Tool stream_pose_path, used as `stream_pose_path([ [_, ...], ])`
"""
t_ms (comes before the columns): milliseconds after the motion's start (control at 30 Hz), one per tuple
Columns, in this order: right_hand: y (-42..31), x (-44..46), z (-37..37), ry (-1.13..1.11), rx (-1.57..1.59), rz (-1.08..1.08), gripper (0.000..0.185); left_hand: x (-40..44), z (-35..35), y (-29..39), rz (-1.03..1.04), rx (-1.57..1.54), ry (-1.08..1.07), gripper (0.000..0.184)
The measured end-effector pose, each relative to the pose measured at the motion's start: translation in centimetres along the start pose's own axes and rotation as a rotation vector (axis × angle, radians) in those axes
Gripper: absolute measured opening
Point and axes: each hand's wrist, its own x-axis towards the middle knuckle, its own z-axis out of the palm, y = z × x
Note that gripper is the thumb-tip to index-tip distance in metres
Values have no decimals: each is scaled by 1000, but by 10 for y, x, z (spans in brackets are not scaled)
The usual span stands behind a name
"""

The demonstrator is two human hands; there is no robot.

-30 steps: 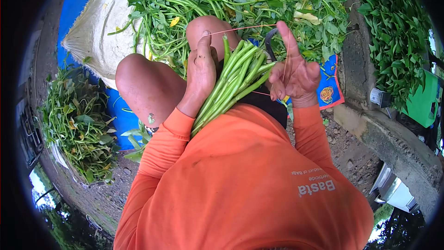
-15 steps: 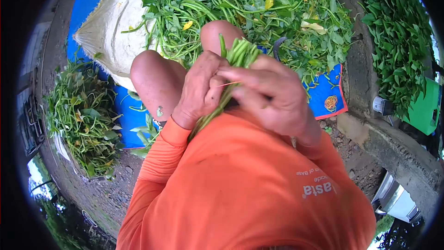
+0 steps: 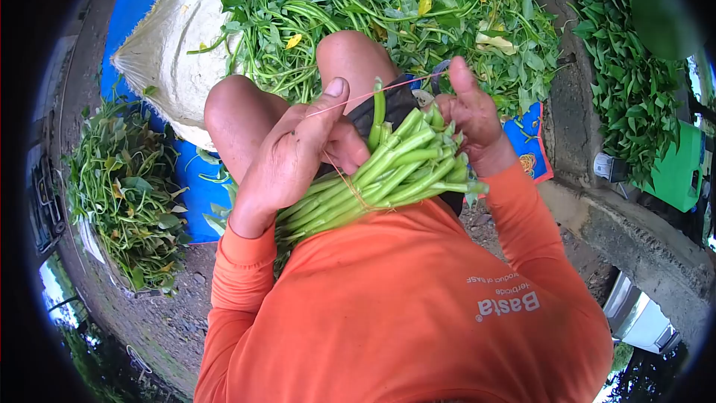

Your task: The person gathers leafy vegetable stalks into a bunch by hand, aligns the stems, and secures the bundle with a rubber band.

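A bundle of green vegetable stems (image 3: pixel 403 168), cut ends up and to the right, lies across my lap against the orange shirt. A thin reddish rubber band (image 3: pixel 388 88) wraps its middle and stretches above it between both hands. At the left of the bundle, my left hand (image 3: pixel 294 153) has its thumb raised with the band running over it, fingers curled by the stems. My right hand (image 3: pixel 473 123) is beside the cut ends, thumb up, with the other end of the band caught on it. Some right fingertips are hidden behind the stems.
A large heap of leafy stems (image 3: pixel 418 22) lies ahead on a blue tarp (image 3: pixel 195 201), beside a white sack (image 3: pixel 183 52). More greens (image 3: pixel 127 194) are piled at left. Loose rubber bands (image 3: pixel 527 163) lie by a concrete curb (image 3: pixel 626 231). Leafy bunches (image 3: pixel 626 67) stand at right.
Both hands have moved apart, drawing the rubber band out between them. The stem bundle has tipped lower and to the right, its cut ends now in full view.
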Motion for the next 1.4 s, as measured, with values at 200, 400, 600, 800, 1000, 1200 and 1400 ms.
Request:
stream_pose_path([
  [200,86,67,-58,217,132,-20,51,6,4,-35,-4,-450,182,25],
  [400,60,86,-77,-15,-394,-219,41,-24,-3,-42,152,561,58,81],
  [600,-18,127,0,-496,-115,89,36,-13,13,-33,79,769,-164,80],
  [800,44,159,-27,-186,-162,600,29,-24,14,-48,352,793,11,79],
  [1000,11,59,-33,-140,-305,130,48,-29,7,-46,234,785,65,79],
  [1200,-93,6,-11,429,-1325,-534,30,5,29,-62,249,1129,361,67],
  [1400,-60,48,39,-52,-1995,-220,32,14,54,-80,279,1201,350,72],
])
